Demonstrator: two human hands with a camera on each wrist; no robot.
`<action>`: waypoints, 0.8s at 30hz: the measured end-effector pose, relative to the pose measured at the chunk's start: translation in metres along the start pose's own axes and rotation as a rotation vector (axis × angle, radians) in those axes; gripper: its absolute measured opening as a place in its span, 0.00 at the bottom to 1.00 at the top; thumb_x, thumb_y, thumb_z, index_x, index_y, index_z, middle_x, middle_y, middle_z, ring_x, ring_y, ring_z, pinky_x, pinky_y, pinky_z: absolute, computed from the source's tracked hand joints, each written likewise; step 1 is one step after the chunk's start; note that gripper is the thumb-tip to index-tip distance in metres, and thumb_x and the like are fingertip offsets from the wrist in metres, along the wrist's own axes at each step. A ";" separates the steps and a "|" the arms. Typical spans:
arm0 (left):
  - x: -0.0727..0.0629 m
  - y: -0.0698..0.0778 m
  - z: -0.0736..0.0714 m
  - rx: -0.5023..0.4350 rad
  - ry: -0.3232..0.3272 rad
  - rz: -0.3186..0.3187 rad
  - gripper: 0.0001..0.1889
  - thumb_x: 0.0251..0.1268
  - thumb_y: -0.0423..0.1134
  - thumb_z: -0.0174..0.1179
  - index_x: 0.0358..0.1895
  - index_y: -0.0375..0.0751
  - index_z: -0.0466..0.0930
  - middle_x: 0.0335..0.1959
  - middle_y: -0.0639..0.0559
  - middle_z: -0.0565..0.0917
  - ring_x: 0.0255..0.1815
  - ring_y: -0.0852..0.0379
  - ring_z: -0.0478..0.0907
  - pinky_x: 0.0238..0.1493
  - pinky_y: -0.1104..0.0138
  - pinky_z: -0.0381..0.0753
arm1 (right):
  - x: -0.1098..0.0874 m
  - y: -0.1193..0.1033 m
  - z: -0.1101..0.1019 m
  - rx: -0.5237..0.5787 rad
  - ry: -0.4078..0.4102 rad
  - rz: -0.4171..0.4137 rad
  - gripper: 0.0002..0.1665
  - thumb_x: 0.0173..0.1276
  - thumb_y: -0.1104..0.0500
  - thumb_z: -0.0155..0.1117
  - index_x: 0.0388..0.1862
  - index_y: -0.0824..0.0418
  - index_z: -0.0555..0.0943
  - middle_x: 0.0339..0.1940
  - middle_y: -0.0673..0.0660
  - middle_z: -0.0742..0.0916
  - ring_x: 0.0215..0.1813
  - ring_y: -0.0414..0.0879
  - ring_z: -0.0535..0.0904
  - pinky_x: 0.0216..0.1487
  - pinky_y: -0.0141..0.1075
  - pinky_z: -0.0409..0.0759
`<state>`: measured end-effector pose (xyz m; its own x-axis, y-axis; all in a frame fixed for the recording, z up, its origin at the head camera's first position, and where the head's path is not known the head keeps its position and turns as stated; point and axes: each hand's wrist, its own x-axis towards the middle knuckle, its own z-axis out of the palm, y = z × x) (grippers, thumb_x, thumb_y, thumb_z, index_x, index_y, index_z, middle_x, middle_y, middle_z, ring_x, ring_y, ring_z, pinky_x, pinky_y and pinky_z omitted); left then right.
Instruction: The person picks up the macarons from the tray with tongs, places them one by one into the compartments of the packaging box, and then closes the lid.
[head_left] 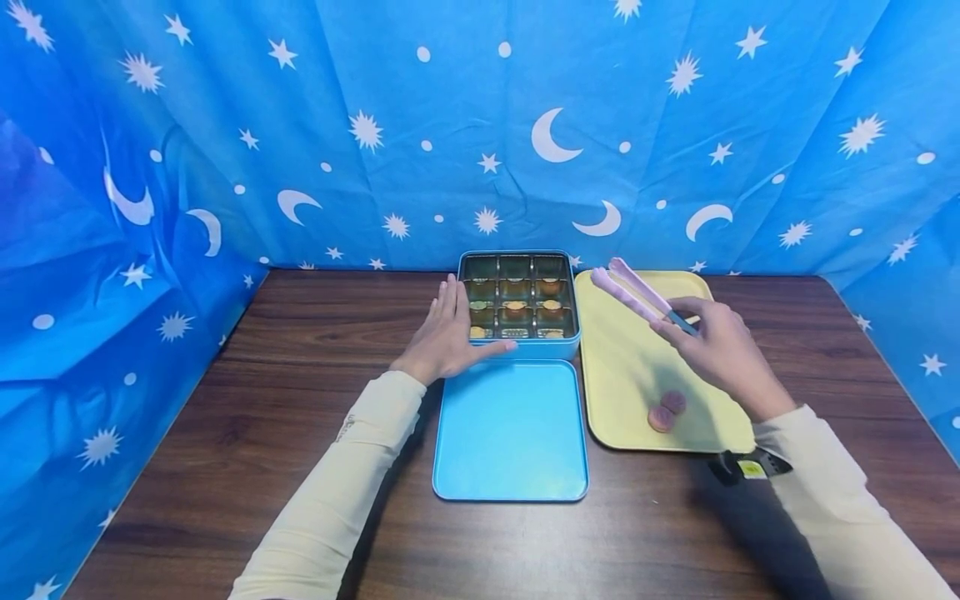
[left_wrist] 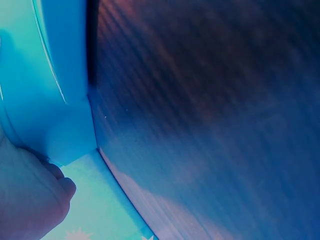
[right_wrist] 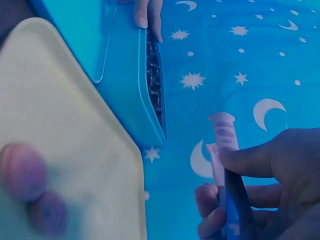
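Note:
My right hand (head_left: 723, 354) grips a pair of tongs (head_left: 637, 292) with pink ends and a dark handle, held above the yellow tray (head_left: 611, 400). The tong tips stand slightly apart with nothing between them. Two round, pink, cookie-like pieces (right_wrist: 24, 171) lie touching on the tray. At the left side of a blue square tin (head_left: 517, 348), my left hand (head_left: 446, 333) rests with straight fingers along the wall and its thumb across the front rim. A divided insert (head_left: 515, 267) inside the tin has round pieces in several compartments; the back row shows none.
In front of the tin a blue lid (head_left: 512, 433) lies flat on the brown wooden table (head_left: 315, 400). The tray stands close against the tin's right side. A blue cloth (head_left: 450, 183) with white moons and stars hangs behind and beside the table.

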<state>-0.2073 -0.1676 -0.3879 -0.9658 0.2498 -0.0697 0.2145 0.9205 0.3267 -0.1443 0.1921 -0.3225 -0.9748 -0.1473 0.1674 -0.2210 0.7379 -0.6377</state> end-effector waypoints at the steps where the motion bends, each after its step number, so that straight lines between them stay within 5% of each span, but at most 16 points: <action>1: 0.000 0.000 0.000 0.000 0.000 0.000 0.70 0.53 0.85 0.47 0.81 0.32 0.29 0.82 0.38 0.28 0.83 0.43 0.26 0.80 0.50 0.37 | -0.006 0.003 -0.003 -0.010 0.000 -0.001 0.26 0.76 0.54 0.63 0.60 0.75 0.79 0.42 0.67 0.85 0.30 0.49 0.74 0.26 0.37 0.72; 9: 0.000 0.000 0.000 -0.012 -0.005 0.000 0.70 0.53 0.85 0.47 0.81 0.33 0.28 0.82 0.39 0.27 0.82 0.45 0.25 0.80 0.51 0.36 | -0.051 0.034 -0.018 -0.094 -0.056 0.005 0.23 0.74 0.57 0.66 0.57 0.77 0.79 0.31 0.59 0.85 0.26 0.46 0.72 0.22 0.35 0.68; 16: 0.000 -0.001 -0.001 -0.026 -0.003 -0.010 0.69 0.54 0.84 0.49 0.81 0.33 0.29 0.83 0.40 0.28 0.82 0.45 0.25 0.80 0.52 0.36 | -0.085 0.055 -0.019 -0.149 -0.150 0.103 0.26 0.75 0.55 0.65 0.58 0.77 0.78 0.32 0.57 0.85 0.28 0.45 0.72 0.24 0.36 0.68; 24: 0.000 0.000 0.000 -0.036 0.006 0.009 0.69 0.56 0.82 0.51 0.81 0.32 0.29 0.83 0.39 0.28 0.82 0.44 0.25 0.80 0.50 0.36 | -0.113 0.068 -0.013 -0.159 -0.153 0.159 0.24 0.72 0.60 0.67 0.56 0.79 0.78 0.31 0.55 0.86 0.27 0.43 0.72 0.23 0.35 0.68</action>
<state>-0.2077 -0.1676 -0.3884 -0.9647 0.2561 -0.0612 0.2179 0.9069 0.3606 -0.0483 0.2673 -0.3755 -0.9927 -0.1102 -0.0482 -0.0694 0.8521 -0.5187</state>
